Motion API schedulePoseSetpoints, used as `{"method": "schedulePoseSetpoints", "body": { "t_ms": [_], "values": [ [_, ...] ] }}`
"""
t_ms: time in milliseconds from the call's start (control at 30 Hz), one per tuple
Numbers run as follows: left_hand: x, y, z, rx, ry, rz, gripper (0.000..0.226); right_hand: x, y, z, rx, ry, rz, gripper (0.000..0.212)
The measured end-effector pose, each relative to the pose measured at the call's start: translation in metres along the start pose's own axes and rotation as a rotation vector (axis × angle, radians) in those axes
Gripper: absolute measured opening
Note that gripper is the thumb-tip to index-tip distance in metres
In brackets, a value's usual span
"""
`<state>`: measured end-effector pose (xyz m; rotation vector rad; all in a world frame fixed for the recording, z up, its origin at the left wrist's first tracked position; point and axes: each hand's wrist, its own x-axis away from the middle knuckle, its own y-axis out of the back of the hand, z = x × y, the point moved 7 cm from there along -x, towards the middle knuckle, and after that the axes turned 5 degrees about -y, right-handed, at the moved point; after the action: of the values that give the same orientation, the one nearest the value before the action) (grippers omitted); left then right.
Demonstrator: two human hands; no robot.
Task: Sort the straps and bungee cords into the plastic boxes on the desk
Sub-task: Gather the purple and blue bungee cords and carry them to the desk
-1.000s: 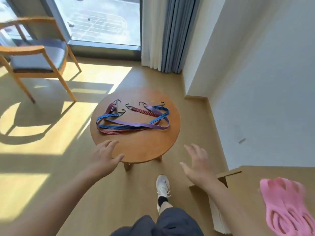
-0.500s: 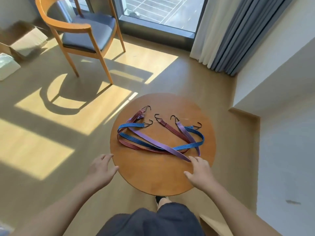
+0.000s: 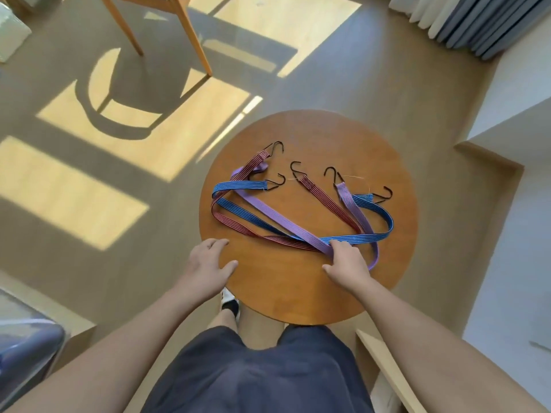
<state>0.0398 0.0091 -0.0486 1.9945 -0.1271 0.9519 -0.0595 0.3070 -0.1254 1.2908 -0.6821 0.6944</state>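
Both hands have come further in over the past half second. The right hand (image 3: 347,260) had lain flat at the near loop of the tangle, and its fingers (image 3: 340,247) now curl down onto the purple cord (image 3: 268,210), with the thumb spread to the side. The left hand (image 3: 208,260) has come up onto the round counter (image 3: 298,293), and the view has closed in on the pile.

That left hand lies relaxed and holds nothing, its fingers on the near rim, probably to steady the person as they lean in.

The right hand grips at the point just ahead of its knuckles where the purple cord crosses the blue cord (image 3: 384,222) and the red cord (image 3: 325,201). This looks like a sensible spot, since lifting there should show which cord lies on top. The blue and red cords touch the fingertips, but I cannot tell whether they are caught in the grip too.

All three cords lie looped across each other on the counter beyond the right hand. Their black hooks (image 3: 278,146) fan out at the far side, well apart from both hands. The hooks could snag as one cord is drawn free.

No plastic boxes are in view, so sorting has not yet begun. Chair legs (image 3: 193,40) stand on the sunlit floor far beyond the left hand.

No brand, label or writing can be read anywhere.
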Motion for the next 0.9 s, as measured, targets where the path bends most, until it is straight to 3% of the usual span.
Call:
{"method": "schedulePoseSetpoints", "body": {
  "t_ms": [233, 533, 733, 800, 900],
  "values": [
    [-0.010, 0.003, -0.017, -0.044, -0.129, 0.061, 0.058, 0.004, -0.012, 0.004, -0.057, -0.070, -0.063, 0.021],
    [-0.013, 0.029, -0.054, -0.037, -0.433, 0.107, 0.064, 0.086, 0.041, 0.054, -0.484, 0.009, -0.233, 0.021],
    [0.005, 0.070, -0.114, 0.045, -0.718, 0.068, 0.085, 0.166, 0.126, 0.108, -0.667, 0.174, -0.446, 0.029],
    [0.016, 0.081, -0.134, 0.073, -0.831, 0.049, 0.074, 0.189, 0.149, 0.118, -0.719, 0.200, -0.498, 0.027],
    [0.029, 0.104, -0.158, 0.180, -0.910, -0.003, 0.034, 0.215, 0.177, 0.125, -0.800, 0.233, -0.562, 0.024]
  ]
}}
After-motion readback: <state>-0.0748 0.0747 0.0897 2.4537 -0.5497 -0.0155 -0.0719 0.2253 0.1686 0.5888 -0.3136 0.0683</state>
